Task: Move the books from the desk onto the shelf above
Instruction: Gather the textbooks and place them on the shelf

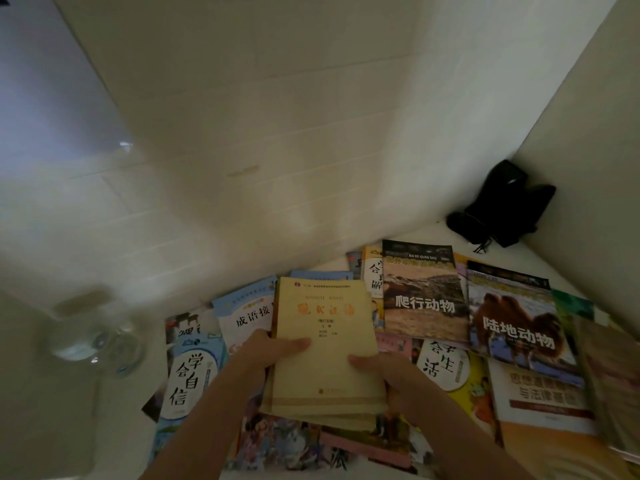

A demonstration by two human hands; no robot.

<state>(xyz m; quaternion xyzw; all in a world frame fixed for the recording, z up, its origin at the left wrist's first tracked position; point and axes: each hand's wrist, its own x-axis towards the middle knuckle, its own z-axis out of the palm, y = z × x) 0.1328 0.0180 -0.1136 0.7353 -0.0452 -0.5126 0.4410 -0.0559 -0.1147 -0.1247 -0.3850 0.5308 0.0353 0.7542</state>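
Both hands — left (273,351), right (388,375) — grip the yellow book (325,344) above scattered books (426,296)

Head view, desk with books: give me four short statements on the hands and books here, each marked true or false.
1. Both hands hold the yellow book. True: left hand and right hand grip its sides.
2. The camel book is being lifted. False: it lies among the other books.
3. A black bag sits in the far right corner. True.
4. The desk holds only one book. False: many covers are spread across it.
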